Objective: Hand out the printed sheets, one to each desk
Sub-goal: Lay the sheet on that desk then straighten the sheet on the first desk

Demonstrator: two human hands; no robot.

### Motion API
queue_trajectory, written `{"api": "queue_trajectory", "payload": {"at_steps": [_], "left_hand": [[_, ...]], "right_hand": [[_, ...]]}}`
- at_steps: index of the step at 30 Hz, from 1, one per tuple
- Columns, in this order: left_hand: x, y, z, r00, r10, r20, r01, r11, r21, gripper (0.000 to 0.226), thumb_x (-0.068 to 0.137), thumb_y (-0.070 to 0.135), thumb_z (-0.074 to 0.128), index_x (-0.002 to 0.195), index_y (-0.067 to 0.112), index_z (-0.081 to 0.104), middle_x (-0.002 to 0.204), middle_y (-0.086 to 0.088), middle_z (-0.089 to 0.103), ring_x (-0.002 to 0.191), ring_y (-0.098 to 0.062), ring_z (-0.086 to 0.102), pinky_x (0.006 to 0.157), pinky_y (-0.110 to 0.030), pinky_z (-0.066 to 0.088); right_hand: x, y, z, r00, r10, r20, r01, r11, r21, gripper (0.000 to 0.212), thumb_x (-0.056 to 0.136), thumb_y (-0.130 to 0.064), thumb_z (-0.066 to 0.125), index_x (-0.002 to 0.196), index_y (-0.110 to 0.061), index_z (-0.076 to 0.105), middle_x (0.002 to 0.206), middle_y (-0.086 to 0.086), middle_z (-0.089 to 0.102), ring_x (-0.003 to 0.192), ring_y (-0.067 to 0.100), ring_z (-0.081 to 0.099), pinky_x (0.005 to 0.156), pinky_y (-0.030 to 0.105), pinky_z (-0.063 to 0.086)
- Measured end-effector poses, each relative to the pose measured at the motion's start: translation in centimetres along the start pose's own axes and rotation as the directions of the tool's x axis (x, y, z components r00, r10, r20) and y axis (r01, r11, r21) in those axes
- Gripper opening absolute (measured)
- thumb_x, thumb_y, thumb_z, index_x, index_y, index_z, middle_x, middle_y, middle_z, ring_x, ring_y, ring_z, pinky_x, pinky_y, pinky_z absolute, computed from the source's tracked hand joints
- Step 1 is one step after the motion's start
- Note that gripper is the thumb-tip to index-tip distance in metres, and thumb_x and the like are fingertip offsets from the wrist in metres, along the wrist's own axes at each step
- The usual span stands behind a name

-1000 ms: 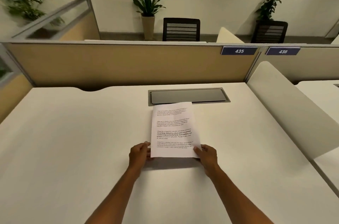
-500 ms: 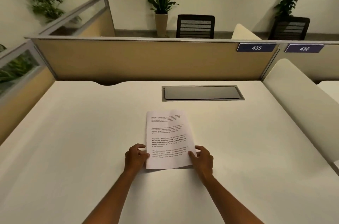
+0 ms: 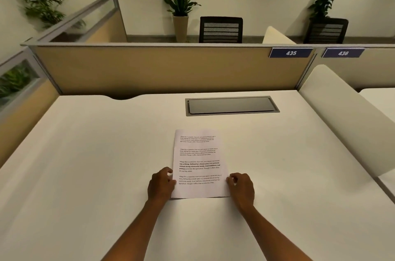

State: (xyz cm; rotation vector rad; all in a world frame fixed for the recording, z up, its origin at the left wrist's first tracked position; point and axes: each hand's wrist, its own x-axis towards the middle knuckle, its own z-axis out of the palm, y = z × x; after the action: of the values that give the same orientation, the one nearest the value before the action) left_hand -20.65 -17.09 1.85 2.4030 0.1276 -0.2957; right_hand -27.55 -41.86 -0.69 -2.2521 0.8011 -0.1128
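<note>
A single printed sheet (image 3: pixel 198 164) with several short paragraphs of text lies flat on the white desk (image 3: pixel 85 175), a little in front of me. My left hand (image 3: pixel 161 184) has its fingers curled over the sheet's lower left edge. At the lower right edge, my right hand (image 3: pixel 241 187) is curled with its fingertips on the paper. Both forearms reach in from the bottom of the view. No other sheets are visible.
A grey cable hatch (image 3: pixel 232 105) is set into the desk behind the sheet. Tan partitions (image 3: pixel 149 68) close the back and left, with number plates 435 (image 3: pixel 291 53) and 436 (image 3: pixel 343 53). A white divider (image 3: pixel 346 115) separates the neighbouring desk on the right. Chairs and potted plants stand beyond.
The sheet has come down from a raised tilt to lie flat on the desk, nearer to me. Both hands lowered with it and stay at its lower edges.
</note>
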Motion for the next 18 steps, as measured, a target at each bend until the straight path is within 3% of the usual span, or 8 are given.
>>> {"api": "queue_trajectory", "payload": {"at_steps": [5,10,13,15,18], "left_hand": [[0.1,-0.5,0.0,1.0,0.007,0.018,-0.009,0.993,0.117,0.04,0.086,0.024,0.064,0.125,0.02,0.055,0.113,-0.008,0.066,0.104,-0.028,0.062,0.088,-0.036,0.052],[0.2,-0.9,0.2,0.977,0.213,-0.021,-0.203,0.953,0.226,0.056,0.089,0.036,0.063,0.138,0.017,0.046,0.136,-0.006,0.049,0.124,-0.025,0.047,0.096,-0.036,0.046],[0.6,-1.4,0.2,0.945,0.288,0.157,-0.323,0.904,0.28,0.078,0.089,0.046,0.062,0.153,0.02,0.025,0.162,-0.004,0.016,0.148,-0.023,0.018,0.117,-0.037,0.023],[0.8,-1.9,0.4,0.916,0.285,0.283,-0.371,0.872,0.32,0.087,0.09,0.049,0.058,0.156,0.022,0.008,0.165,0.0,-0.007,0.152,-0.021,-0.004,0.122,-0.04,0.006],[0.9,-2.4,0.8,0.893,0.257,0.369,-0.398,0.833,0.384,0.088,0.093,0.048,0.052,0.156,0.019,-0.001,0.164,0.0,-0.013,0.152,-0.02,-0.012,0.122,-0.044,-0.002]], "right_hand": [[-0.5,0.0,0.4,0.997,-0.063,0.04,0.067,0.994,-0.084,0.037,0.093,-0.03,0.061,0.127,-0.016,0.061,0.126,0.006,0.054,0.117,0.025,0.051,0.095,0.036,0.047],[-0.9,0.6,0.8,0.965,-0.249,0.077,0.26,0.94,-0.223,0.048,0.094,-0.038,0.057,0.138,-0.02,0.052,0.145,0.002,0.046,0.131,0.023,0.044,0.105,0.034,0.038],[-0.5,1.1,1.2,0.932,-0.325,0.162,0.357,0.902,-0.243,0.057,0.095,-0.042,0.055,0.145,-0.02,0.043,0.156,0.002,0.035,0.145,0.021,0.031,0.118,0.033,0.026],[-0.2,1.3,1.5,0.908,-0.315,0.275,0.394,0.867,-0.306,0.062,0.097,-0.047,0.048,0.151,-0.023,0.031,0.163,-0.001,0.019,0.151,0.019,0.017,0.122,0.037,0.015],[0.3,1.6,1.8,0.882,-0.282,0.379,0.43,0.809,-0.4,0.063,0.098,-0.051,0.04,0.154,-0.027,0.022,0.166,-0.004,0.004,0.153,0.021,0.004,0.122,0.042,0.009]]}}
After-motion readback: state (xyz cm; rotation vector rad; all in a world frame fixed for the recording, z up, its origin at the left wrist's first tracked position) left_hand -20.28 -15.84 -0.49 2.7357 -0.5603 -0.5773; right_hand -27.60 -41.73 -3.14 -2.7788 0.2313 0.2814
